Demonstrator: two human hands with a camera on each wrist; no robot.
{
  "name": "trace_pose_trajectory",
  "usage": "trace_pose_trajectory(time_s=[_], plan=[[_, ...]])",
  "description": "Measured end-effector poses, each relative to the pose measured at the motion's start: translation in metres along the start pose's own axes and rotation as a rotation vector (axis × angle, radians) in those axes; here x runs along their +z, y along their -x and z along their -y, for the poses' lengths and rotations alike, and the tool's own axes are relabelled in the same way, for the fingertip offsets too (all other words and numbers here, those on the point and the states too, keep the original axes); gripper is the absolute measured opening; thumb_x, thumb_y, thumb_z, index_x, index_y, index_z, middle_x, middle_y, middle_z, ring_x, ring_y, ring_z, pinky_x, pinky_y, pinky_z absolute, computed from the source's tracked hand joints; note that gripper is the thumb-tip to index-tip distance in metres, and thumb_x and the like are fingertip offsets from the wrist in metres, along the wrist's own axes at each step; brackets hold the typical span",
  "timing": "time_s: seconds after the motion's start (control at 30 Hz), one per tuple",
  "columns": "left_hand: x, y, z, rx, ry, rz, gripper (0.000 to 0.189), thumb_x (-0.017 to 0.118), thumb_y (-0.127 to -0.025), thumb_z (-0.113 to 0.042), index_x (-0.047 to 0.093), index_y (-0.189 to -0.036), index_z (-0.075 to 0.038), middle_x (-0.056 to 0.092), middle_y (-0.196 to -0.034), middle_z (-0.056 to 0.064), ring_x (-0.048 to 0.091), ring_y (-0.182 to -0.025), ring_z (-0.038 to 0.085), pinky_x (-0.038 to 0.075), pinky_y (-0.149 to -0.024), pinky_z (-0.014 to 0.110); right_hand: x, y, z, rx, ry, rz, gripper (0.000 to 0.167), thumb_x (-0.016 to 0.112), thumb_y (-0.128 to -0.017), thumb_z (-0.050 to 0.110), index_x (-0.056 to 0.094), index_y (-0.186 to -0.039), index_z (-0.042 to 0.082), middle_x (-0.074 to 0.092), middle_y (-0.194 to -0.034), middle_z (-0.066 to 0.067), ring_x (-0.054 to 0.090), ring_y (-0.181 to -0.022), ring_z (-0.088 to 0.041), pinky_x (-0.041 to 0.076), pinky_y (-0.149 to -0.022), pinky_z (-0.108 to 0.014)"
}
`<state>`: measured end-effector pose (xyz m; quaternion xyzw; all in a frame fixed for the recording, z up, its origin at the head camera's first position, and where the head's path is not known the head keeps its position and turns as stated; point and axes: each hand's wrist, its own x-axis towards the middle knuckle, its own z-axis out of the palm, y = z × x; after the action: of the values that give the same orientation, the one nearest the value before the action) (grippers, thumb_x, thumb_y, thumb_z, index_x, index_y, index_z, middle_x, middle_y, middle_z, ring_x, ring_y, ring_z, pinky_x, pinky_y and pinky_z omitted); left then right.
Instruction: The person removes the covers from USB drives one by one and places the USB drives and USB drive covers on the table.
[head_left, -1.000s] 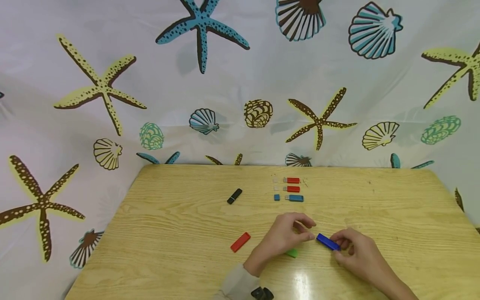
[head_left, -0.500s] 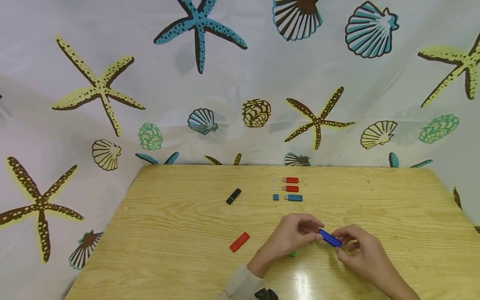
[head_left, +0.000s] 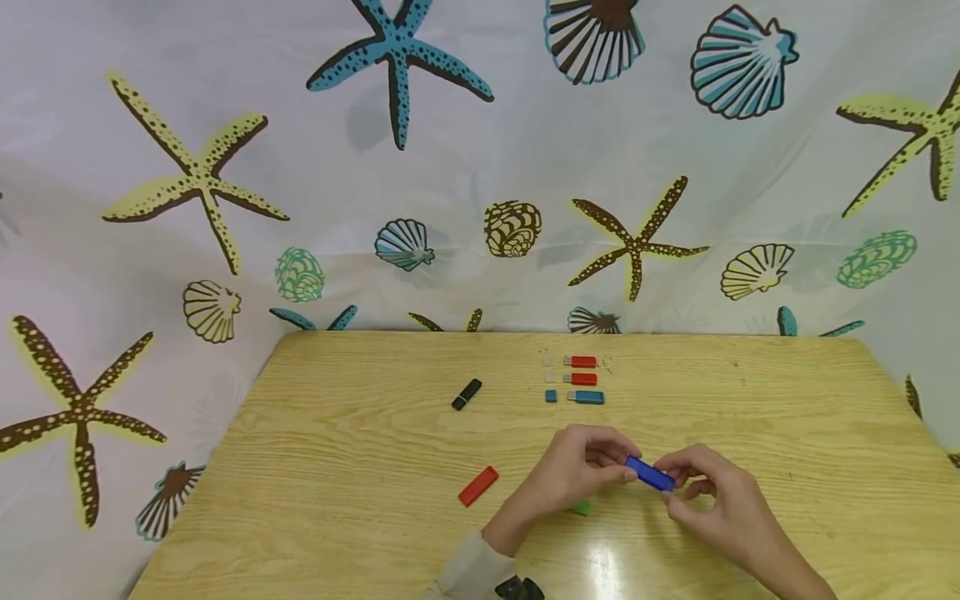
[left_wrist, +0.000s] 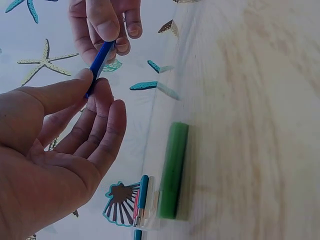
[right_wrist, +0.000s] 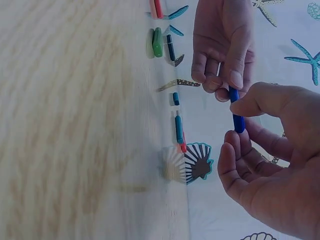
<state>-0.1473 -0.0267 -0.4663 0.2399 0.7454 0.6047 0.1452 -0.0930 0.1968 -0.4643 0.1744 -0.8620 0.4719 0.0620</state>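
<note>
- A person's left hand [head_left: 572, 469] and right hand [head_left: 724, 497] pinch opposite ends of a blue stick [head_left: 650, 473], raised to the right of a green stick [left_wrist: 173, 170].
- Left of the green stick lies a red stick [head_left: 478, 486]; beyond, also leftward, a black stick [head_left: 467, 394].

From here I see pale cloth [head_left: 465, 171] far, left and right — starfish [head_left: 397, 46] and shells [head_left: 750, 71] printed on it — and glare [head_left: 603, 573] on the near wooden table [head_left: 352, 417].

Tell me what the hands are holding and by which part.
A small blue stick: the left hand pinches one end, the right hand holds it toward the other.
</note>
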Motion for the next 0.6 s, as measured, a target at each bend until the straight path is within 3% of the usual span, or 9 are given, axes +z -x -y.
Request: trace_pose_trajectory(time_s=[0.33,0.6], plan=[[-0.006,0.002,-0.002,0.027,0.017,0.017,0.013,0.078,-0.092,-0.007,0.077,-0.105,-0.004,0.072,-0.09,-0.006,0.069,-0.077,0.006,0.059,-0.073,0.025,0.001,-0.002,0.002,-0.038,-0.019,0.003,0.039,0.078,-0.082,-0.01,0.071,-0.109,0.018,0.065,-0.097,0.007,0.063,-0.086,-0.009,0.058,-0.065,-0.028],[-0.015,0.004,-0.006,0.062,0.02,-0.007,0.014,0.078,-0.092,-0.006,0.077,-0.105,-0.003,0.074,-0.095,0.011,0.07,-0.078,0.008,0.059,-0.073,0.025,0.0,-0.012,0.008,-0.075,-0.02,-0.002,0.037,0.077,-0.084,-0.008,0.071,-0.109,0.019,0.066,-0.099,0.008,0.063,-0.086,-0.01,0.058,-0.064,-0.029]])
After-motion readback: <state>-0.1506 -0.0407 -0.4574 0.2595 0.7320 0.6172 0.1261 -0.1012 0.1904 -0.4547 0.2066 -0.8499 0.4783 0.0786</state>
